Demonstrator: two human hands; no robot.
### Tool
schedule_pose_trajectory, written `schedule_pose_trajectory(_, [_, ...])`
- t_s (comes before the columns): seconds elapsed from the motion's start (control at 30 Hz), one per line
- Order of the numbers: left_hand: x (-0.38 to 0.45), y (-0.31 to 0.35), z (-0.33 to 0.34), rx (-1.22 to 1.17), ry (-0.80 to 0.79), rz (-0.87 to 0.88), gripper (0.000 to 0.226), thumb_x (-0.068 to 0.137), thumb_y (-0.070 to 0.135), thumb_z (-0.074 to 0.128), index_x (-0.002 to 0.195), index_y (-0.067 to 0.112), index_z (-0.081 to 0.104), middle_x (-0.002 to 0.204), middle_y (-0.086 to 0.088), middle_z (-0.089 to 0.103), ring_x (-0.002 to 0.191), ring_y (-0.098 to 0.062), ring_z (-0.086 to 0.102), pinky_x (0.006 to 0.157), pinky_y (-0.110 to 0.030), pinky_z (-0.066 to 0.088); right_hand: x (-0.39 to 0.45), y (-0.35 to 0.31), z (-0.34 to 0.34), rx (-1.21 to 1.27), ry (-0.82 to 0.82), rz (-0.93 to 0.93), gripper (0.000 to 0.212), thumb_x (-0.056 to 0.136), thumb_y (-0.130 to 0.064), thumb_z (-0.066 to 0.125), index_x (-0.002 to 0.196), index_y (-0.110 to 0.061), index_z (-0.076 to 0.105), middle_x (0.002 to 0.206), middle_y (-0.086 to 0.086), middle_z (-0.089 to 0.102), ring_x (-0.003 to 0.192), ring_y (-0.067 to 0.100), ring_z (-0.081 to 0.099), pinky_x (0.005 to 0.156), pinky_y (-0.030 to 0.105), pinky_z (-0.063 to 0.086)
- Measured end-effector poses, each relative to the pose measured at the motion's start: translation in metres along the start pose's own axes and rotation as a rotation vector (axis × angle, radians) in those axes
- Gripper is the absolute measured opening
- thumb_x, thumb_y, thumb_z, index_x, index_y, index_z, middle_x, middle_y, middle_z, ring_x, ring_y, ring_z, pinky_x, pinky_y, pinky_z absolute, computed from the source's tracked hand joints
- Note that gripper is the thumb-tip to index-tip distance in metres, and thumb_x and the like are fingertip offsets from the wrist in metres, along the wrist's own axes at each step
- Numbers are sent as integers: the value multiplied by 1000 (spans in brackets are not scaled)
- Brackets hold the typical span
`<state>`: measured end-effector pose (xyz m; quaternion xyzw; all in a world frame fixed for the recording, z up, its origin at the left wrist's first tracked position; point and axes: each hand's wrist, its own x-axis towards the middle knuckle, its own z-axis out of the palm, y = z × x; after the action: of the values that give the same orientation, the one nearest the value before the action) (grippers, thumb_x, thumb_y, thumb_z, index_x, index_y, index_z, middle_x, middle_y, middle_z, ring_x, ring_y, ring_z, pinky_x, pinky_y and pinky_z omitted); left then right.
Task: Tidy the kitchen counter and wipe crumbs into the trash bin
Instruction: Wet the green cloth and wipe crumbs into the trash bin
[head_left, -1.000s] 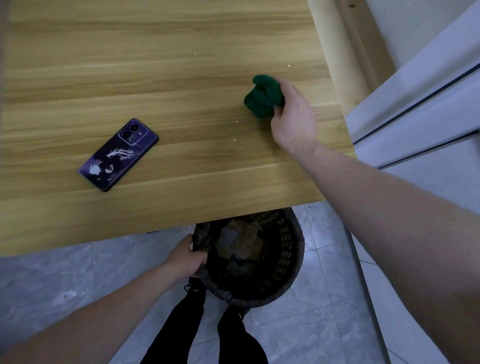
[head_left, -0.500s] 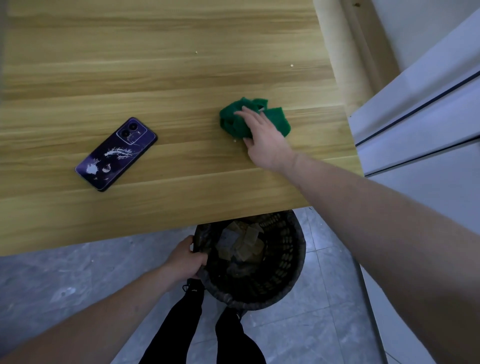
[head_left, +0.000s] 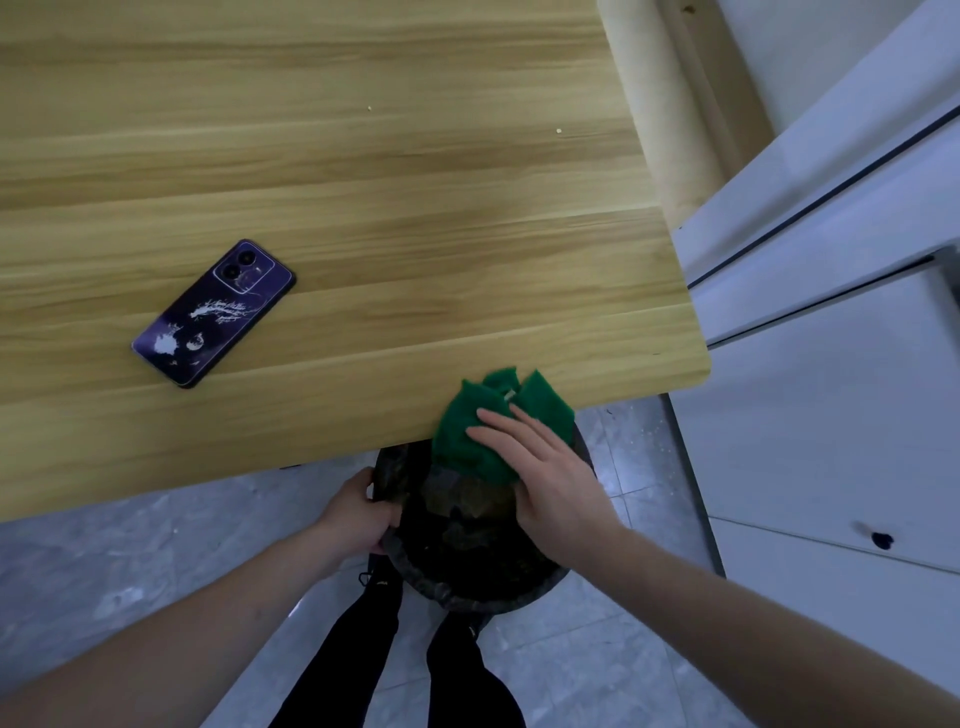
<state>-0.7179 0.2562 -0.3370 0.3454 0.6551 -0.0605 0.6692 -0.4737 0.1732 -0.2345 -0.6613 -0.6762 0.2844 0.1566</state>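
Your crumpled green cloth (head_left: 470, 431) hangs half over the wooden surface's (head_left: 363, 208) near edge, directly above the dark bin (head_left: 467, 571); two crumbs (head_left: 559, 131) lie farther back.

The counter (head_left: 363, 156) runs out of view at the top and left edges. The right hand (head_left: 550, 483) hides part of the green cloth (head_left: 467, 431) and the bin (head_left: 467, 582) rim behind it. The bin's contents are dark and blurred. Both forearms are cut off at the bottom edge.

Right hand (head_left: 550, 478) on green cloth (head_left: 467, 431)
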Motion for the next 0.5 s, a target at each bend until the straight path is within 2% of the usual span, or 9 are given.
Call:
schedule_pose_trajectory(0.1, [1, 0, 0, 0, -2, 3, 46, 83, 3, 69, 120, 26, 54, 102, -18, 74, 88, -39, 74, 70, -51, 64, -16, -8, -3, 65, 39, 43, 81, 81, 12, 51, 151, -29, 45, 159, -18, 36, 147, 14, 38, 110, 41, 47])
schedule_pose_trajectory(0.17, [1, 1, 1, -1, -8, 0, 46, 84, 2, 69, 122, 24, 53, 103, -17, 73, 88, -38, 73, 67, -46, 64, -18, -12, -10, 95, 64, 34, 79, 81, 10, 50, 150, -28, 46, 158, -18, 37, 143, 12, 43, 107, 38, 50])
schedule_pose_trajectory(0.3, [-2, 3, 3, 2, -14, -3, 44, 83, -1, 68, 118, 22, 54, 101, -19, 72, 86, -37, 73, 64, -44, 63, -3, -11, -32, 141, 208, 29, 84, 77, 14, 49, 150, -28, 44, 157, -17, 40, 144, 4, 39, 112, 27, 43])
schedule_pose_trajectory(0.4, [-2, 6, 3, 18, -32, -6, 47, 83, 1, 68, 122, 21, 53, 103, -20, 71, 84, -34, 73, 62, -39, 62, 32, 3, -54, 172, 352, 62, 84, 79, 17, 49, 150, -28, 42, 156, -11, 45, 145, 6, 39, 119, 30, 36])
schedule_pose_trajectory(0.5, [0, 7, 1, 53, -46, -11, 51, 82, 3, 68, 126, 24, 51, 102, -19, 72, 82, -34, 73, 62, -37, 61, 80, 27, -80, 173, 474, 135, 76, 85, 12, 46, 150, -27, 42, 151, -8, 50, 141, 9, 45, 117, 33, 38])
